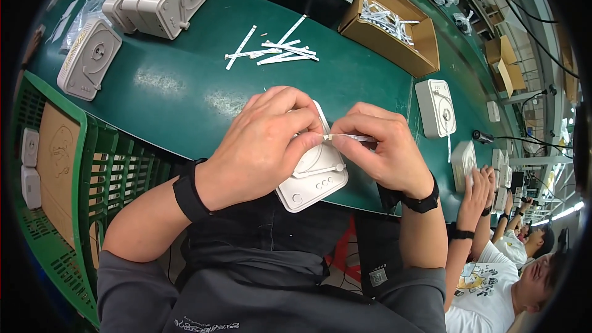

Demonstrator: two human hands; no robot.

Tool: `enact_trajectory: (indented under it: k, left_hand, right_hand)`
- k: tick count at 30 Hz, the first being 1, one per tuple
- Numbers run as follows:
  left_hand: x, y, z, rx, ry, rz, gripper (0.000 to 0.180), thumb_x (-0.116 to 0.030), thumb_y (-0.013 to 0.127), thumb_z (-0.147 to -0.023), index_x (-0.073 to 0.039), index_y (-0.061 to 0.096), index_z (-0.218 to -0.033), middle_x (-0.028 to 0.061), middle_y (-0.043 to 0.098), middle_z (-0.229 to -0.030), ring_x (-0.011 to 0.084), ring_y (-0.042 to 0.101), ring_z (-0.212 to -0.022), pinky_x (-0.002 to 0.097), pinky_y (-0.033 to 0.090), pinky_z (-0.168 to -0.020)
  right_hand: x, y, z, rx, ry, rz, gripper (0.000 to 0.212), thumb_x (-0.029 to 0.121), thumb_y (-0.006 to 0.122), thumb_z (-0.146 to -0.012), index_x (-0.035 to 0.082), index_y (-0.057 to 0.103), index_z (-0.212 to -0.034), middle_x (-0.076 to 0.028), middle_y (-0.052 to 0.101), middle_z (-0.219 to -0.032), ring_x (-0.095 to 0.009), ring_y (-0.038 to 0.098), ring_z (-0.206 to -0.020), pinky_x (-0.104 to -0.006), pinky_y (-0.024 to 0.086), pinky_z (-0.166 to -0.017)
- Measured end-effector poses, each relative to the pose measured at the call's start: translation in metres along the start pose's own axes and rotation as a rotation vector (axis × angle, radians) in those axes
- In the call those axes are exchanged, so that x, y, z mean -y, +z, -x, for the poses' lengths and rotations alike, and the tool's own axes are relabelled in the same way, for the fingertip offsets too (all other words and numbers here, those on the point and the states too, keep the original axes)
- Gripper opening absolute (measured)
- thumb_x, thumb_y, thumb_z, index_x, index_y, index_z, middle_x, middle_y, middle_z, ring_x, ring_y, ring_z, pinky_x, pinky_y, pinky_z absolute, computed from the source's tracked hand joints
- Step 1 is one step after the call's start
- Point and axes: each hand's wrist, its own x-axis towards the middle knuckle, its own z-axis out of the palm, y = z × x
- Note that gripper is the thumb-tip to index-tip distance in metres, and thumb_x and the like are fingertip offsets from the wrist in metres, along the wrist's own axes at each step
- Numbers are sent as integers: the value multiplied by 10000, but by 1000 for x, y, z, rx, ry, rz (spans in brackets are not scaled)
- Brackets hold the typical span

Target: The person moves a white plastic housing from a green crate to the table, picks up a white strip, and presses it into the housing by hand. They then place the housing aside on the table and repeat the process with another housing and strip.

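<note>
A small off-white device shaped like a record player (314, 186) lies tilted at the table's front edge, in front of my body. My left hand (264, 142) covers its far left part, thumb and forefinger closed together over the round disc. A thin white strip (362, 138) runs between my hands, pinched by my right hand (383, 148) just right of the disc. The strip's left end meets my left fingertips; what exactly they grip there is too small to make out. Both wrists wear black bands.
Loose white strips (271, 51) lie on the green table; more fill a cardboard box (394, 52). Similar devices stand at left (91, 58), back left (166, 0) and right (435, 108). A green crate (111, 142) borders my left. A co-worker's hands (478, 191) hold another device at right.
</note>
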Motion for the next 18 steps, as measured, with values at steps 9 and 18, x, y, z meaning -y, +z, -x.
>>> enact_trajectory:
  k: [9,18]
  left_hand:
    - [-4,4,-2,-29,128,-130,82,-89,730,-954,-15,695,-955,96,640,-1126,316,607,-1210,472,457,-1061]
    - [-7,5,-3,9,153,-155,78,-71,726,-943,-3,689,-952,105,632,-1127,327,598,-1242,475,454,-1086]
  right_hand:
    - [1,-3,0,35,-9,19,105,47,766,-930,-19,771,-1011,-85,686,-883,-178,641,-727,-301,490,-619]
    - [-4,-9,-1,132,-62,46,99,40,767,-925,-15,768,-1008,-87,664,-859,-203,632,-702,-311,483,-589]
